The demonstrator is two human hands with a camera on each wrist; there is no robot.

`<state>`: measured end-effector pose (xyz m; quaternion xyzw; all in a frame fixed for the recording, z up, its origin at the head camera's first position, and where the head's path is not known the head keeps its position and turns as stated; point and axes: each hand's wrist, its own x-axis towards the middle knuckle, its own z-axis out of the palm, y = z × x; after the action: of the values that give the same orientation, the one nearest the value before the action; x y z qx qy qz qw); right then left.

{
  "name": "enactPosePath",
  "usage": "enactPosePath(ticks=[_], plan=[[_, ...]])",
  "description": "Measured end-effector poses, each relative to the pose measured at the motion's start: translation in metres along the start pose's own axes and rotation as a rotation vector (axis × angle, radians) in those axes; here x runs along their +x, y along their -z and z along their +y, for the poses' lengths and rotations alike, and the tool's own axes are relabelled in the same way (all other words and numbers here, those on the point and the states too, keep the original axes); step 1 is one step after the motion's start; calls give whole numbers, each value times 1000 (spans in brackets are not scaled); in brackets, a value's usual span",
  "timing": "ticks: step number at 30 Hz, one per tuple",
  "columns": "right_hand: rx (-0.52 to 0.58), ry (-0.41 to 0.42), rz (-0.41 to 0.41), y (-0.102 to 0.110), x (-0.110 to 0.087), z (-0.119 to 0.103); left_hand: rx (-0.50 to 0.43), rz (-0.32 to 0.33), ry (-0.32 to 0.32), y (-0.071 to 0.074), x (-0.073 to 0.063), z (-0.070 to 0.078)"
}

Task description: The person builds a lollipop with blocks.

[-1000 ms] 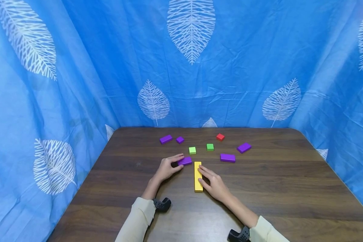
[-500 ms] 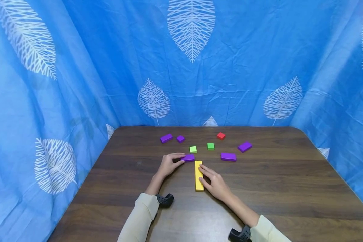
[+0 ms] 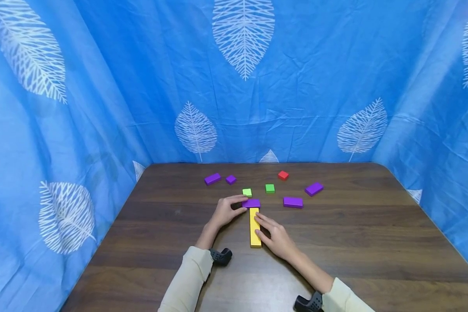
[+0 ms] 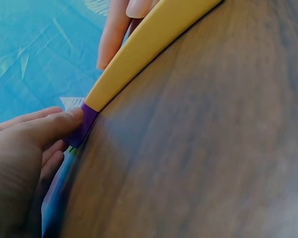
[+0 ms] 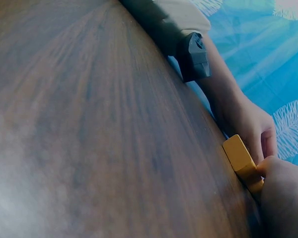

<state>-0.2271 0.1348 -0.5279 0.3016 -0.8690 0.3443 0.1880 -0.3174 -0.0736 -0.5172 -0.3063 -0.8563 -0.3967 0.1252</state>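
In the head view my left hand (image 3: 225, 212) pinches a short purple block (image 3: 251, 203) between thumb and fingers. The purple block lies crosswise at the far end of a long yellow block (image 3: 255, 227), and the left wrist view shows the two end to end. My right hand (image 3: 277, 238) rests its thumb and fairly straight fingertips along the right edge of the yellow block, which lies flat. In the right wrist view the near end of that yellow block (image 5: 240, 154) shows beside my right hand (image 5: 288, 196).
Behind my hands lie a light green block (image 3: 247, 192), a green block (image 3: 270, 188) and a red block (image 3: 283, 175). Two purple blocks lie at the right, the nearer purple block (image 3: 293, 202) flat; another two lie back left. A blue leaf-print curtain (image 3: 296, 86) surrounds the wooden table (image 3: 355, 242).
My left hand has moved right with the purple block, from beside the yellow block to its far end, and the purple block has turned to lie crosswise. My right hand has stayed in place.
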Motion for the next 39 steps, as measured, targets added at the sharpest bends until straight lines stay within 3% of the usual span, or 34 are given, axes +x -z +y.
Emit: enactPosePath(ticks=[5,13,20,39], plan=[[7,2,-2,0,2,-1,10,27,-8,1,0,-3],[14,-12,-21,2,2,-3,1,-11,24,-1,-2,-2],[-4,-5,-11,3,2,-3,-3,-25,-12,-2,1,0],[-13,14,-9,2,1,-1,-10,-27,-17,-2,2,-2]])
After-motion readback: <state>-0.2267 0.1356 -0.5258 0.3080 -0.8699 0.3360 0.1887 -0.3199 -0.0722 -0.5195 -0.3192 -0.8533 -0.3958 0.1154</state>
